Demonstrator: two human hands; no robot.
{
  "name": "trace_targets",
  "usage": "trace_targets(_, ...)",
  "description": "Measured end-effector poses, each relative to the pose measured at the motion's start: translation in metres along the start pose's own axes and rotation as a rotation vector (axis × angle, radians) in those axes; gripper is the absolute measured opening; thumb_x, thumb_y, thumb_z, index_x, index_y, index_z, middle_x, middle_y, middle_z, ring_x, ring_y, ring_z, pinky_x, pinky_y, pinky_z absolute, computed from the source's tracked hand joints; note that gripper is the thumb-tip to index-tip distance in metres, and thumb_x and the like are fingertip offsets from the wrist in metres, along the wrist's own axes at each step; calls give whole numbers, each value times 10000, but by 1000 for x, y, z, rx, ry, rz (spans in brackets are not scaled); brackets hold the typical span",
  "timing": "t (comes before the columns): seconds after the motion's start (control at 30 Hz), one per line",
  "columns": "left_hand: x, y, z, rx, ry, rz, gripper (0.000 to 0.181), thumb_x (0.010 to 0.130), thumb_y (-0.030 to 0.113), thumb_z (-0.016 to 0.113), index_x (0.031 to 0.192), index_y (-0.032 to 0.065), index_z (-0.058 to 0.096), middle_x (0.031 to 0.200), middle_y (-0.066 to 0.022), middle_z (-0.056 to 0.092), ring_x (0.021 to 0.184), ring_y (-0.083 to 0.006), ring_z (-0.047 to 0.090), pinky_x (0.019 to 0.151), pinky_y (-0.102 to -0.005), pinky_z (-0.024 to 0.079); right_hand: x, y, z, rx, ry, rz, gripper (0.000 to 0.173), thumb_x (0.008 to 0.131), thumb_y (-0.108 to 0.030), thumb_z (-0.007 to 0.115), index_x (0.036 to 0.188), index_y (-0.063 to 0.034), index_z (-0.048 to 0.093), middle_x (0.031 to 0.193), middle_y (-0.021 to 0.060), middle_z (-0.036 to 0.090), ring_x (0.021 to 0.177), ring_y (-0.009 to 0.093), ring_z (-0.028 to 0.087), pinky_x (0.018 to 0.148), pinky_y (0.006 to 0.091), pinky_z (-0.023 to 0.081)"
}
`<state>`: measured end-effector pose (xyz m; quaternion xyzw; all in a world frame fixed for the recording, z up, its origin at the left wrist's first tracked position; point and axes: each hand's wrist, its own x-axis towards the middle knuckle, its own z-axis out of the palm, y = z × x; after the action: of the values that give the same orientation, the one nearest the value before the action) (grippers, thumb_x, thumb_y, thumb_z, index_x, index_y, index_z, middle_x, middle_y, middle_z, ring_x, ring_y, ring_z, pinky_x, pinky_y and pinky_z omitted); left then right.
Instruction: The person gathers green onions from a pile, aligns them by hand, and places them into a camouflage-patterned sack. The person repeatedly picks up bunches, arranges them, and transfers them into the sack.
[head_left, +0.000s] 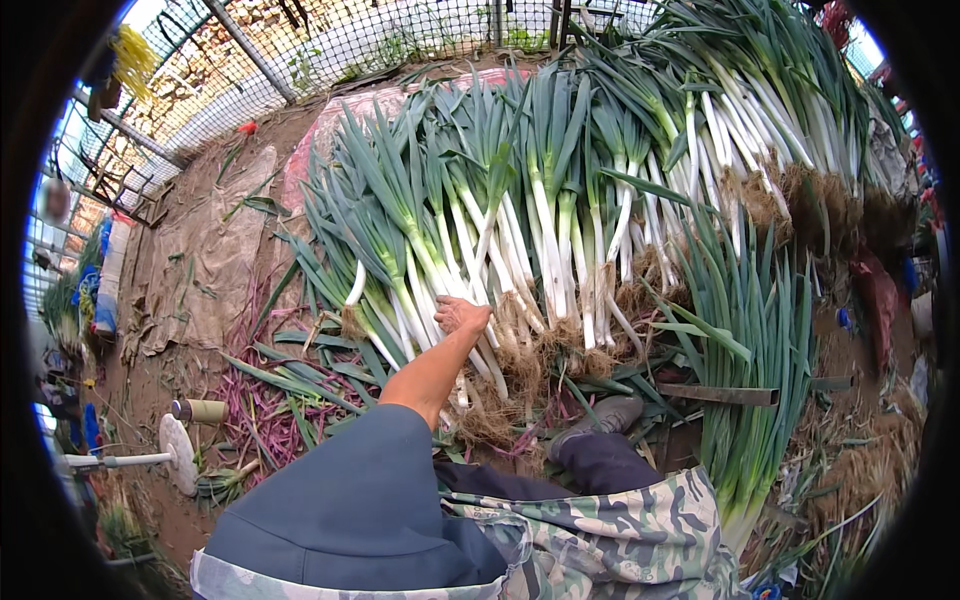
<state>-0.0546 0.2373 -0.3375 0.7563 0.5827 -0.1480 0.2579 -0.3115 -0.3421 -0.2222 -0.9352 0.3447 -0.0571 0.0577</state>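
Note:
My left hand (460, 315) reaches out over a long row of leeks (551, 247) and touches the white shafts at the left part of the row. Its fingers are bent over the shafts, but whether they close around any is hidden. The leeks lie side by side, green leaves pointing away from me and brown roots (517, 360) towards me. More leeks are heaped at the far right. Close to my right side, a bundle of leeks (757, 345) lies the other way round, its white ends near my camouflage apron (622, 532). My right hand is out of view.
A flat metal bar (720, 394) juts beside my shoe (600, 424). Purple strands (259, 382) and loose leaves litter the soil at left. Beyond them are a round white disc on a pole (178, 455) and a tape roll (199, 410). Mesh fencing (420, 34) runs behind.

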Motion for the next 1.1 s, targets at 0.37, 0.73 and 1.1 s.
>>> trace_targets(0.37,0,-2,10,-186,-63,-45,1257,581,346,878,1423,-98,56,1370,-295,351,1258,-389,423,1047,-442,391,-3,5,-15,6,1,52,346,946,-257,479,1102,22,614,1071,178,631,930,302,613,822,392,492)
trace_targets(0.73,11,-16,10,-451,-29,18,1071,567,281,846,1316,-113,189,1166,-283,538,1082,-387,560,977,-385,452,-14,10,-29,30,-16,104,309,930,-208,525,1080,41,629,1027,193,650,890,300,625,804,385,501)
trace_targets(1.1,16,9,16,-345,15,-78,984,601,203,874,1272,-93,217,1196,-291,536,1073,-370,576,949,-378,471,-27,38,-123,95,191,286,273,914,-160,571,1059,60,645,984,208,668,850,298,637,787,378,509)
